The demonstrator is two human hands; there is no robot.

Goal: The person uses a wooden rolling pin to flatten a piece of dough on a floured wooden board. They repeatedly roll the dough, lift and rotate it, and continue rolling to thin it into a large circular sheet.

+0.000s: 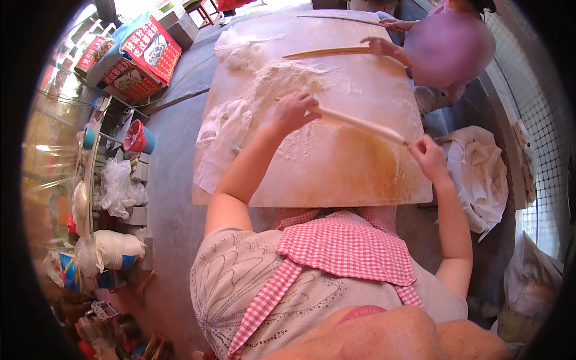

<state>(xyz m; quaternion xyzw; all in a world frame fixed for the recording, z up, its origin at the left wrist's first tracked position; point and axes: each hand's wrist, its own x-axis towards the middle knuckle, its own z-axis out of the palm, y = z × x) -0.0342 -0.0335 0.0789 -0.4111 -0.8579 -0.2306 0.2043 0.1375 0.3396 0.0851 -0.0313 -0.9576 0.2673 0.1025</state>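
A long, thin rolling pin slants above the floury work board. Its middle stretch is thicker and whitish, like dough wound round it, though I cannot be sure. My left hand is closed round the pin near its far left end, whose tip pokes out past the fingers. At the other end, my right hand is closed with its fingertips on the pin's bare tip, near the board's right edge. Under and beyond my left hand spreads a heap of loose flour.
Across the board a co-worker's hand rests on another rolling pin; a thinner stick lies beyond. Crumpled clear plastic covers the left edge. A white cloth bundle stands right, a shelf with a bin left.
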